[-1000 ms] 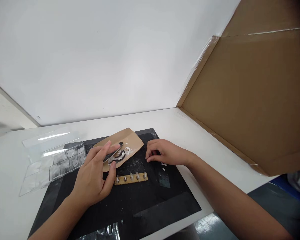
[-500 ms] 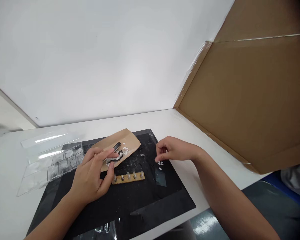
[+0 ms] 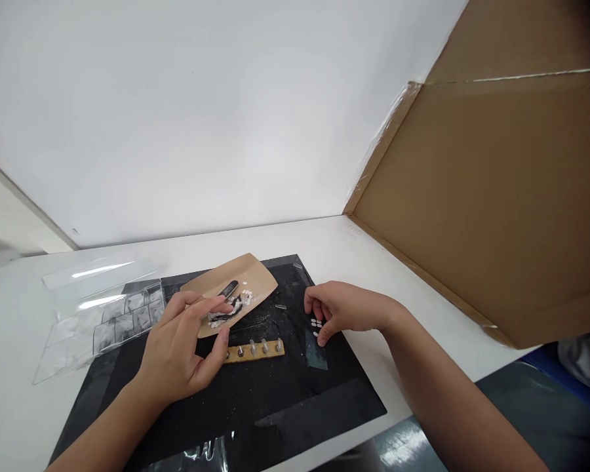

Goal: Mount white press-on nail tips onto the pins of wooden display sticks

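Our right hand (image 3: 344, 308) has shifted toward five o'clock, grip apart by white tabs (image 3: 313, 324); our left hand (image 3: 177, 354) clasps a half-hidden file (image 3: 229, 288).

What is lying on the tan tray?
On the tan tray: small white pieces and a dark curved patch. The left hand and a dark-tipped tool hide part of it; anything beneath cannot be seen.

A white wall (image 3: 275, 118) rises at twelve o'clock behind a white table (image 3: 314, 239), brown cardboard (image 3: 511, 210) stands at three, and dark floor (image 3: 516, 413) shows at four.
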`<state>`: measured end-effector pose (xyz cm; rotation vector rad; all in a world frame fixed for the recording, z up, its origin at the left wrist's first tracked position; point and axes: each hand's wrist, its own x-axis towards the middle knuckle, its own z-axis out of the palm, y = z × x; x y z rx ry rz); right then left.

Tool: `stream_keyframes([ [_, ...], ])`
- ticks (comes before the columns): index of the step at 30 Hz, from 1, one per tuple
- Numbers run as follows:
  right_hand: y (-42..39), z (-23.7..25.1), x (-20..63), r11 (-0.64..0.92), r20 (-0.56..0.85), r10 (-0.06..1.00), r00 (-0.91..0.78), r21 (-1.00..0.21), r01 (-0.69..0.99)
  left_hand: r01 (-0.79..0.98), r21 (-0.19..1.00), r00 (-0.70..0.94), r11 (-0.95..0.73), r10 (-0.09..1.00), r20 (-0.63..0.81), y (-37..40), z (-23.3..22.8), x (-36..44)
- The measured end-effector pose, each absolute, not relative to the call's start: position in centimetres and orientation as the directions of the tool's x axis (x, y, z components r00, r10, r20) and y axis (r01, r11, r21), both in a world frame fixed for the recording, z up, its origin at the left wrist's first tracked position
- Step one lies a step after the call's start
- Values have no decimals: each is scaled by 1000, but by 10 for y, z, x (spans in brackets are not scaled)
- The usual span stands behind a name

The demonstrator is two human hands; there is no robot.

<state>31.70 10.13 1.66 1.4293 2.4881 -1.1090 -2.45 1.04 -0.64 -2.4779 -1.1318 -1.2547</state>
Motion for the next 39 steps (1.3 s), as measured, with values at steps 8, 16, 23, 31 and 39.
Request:
stream_keyframes([
  [8, 100, 19, 313, 362, -358, 708, -608, -555, 749, 672, 176, 383, -719, 540, 749, 10, -7, -26],
  [16, 104, 17, 315, 381, -310, 714, -629, -581, 719, 675, 183, 377, -715, 547, 747, 10, -6, -26],
  [23, 103, 18, 312, 403, -261, 728, -634, -586, 703, 668, 175, 387, -723, 539, 749, 9, -7, -27],
  [31, 103, 23, 316, 334, -232, 812, -535, -566, 753, 654, 158, 404, -740, 518, 754, 8, -5, -27],
  [39, 105, 11, 309, 407, -211, 795, -569, -510, 757, 642, 152, 414, -752, 506, 757, 8, -3, -28],
])
